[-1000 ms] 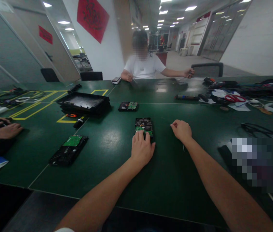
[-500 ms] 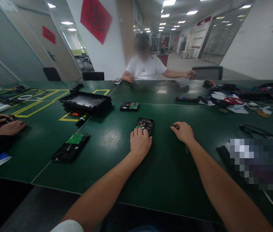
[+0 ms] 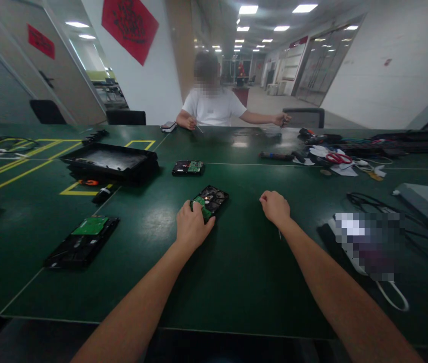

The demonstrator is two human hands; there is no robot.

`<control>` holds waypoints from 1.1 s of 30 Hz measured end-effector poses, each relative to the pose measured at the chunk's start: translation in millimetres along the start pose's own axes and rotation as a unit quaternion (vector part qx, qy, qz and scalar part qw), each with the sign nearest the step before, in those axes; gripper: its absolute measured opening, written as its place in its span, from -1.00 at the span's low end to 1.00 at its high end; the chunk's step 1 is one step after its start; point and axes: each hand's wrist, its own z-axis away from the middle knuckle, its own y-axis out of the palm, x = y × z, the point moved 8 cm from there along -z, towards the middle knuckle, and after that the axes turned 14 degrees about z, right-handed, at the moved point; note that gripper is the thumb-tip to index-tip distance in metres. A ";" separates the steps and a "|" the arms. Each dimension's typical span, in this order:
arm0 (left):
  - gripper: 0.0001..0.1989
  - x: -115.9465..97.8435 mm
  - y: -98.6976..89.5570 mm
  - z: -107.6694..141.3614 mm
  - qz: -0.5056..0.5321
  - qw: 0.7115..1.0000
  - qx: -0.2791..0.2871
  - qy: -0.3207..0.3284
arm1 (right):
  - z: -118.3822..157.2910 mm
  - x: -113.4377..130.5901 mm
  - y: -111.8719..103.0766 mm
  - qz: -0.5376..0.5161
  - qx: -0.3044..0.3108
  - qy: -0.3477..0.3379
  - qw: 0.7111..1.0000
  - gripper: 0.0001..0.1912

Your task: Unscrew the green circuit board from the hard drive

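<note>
My left hand (image 3: 193,224) grips the near end of a hard drive (image 3: 217,197), thumb along its right side and fingers over its left. The drive lies slanted on the green table, its green circuit board partly under my fingers. To the right, my right hand (image 3: 276,206) is closed, with a thin metal rod (image 3: 279,234) sticking out below it. The rod's other end is hidden in the fist, so its kind does not show. Another hard drive (image 3: 83,243) lies at the left, and a smaller board-faced drive (image 3: 188,168) lies farther back.
A black tray-like casing (image 3: 113,162) stands at the back left, a black cylindrical item (image 3: 102,194) before it. Cables and papers (image 3: 335,156) are heaped at the back right. A blurred-out device (image 3: 365,247) lies right of my arm. A person (image 3: 214,106) sits opposite.
The hard drive under my left hand has turned clockwise, its far end now pointing right. The view has swung to the right. My right hand stays closed around the rod.
</note>
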 end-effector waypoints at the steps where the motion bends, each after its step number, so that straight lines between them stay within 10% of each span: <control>1: -0.50 1.8 2.6 -1.1 0.005 1.000 0.012 -0.001 | 2.5 -2.7 -0.8 0.005 -0.002 0.000 1.000 -0.75; 23: -0.51 -20.5 15.9 -4.8 0.123 0.972 0.161 0.122 | 15.8 -27.6 -4.2 -0.089 -0.022 0.034 0.995 -0.76; 33: -0.53 -73.5 25.9 16.7 0.189 0.921 0.253 0.228 | 24.3 -33.3 -14.6 -0.187 -0.037 -0.007 0.982 -0.82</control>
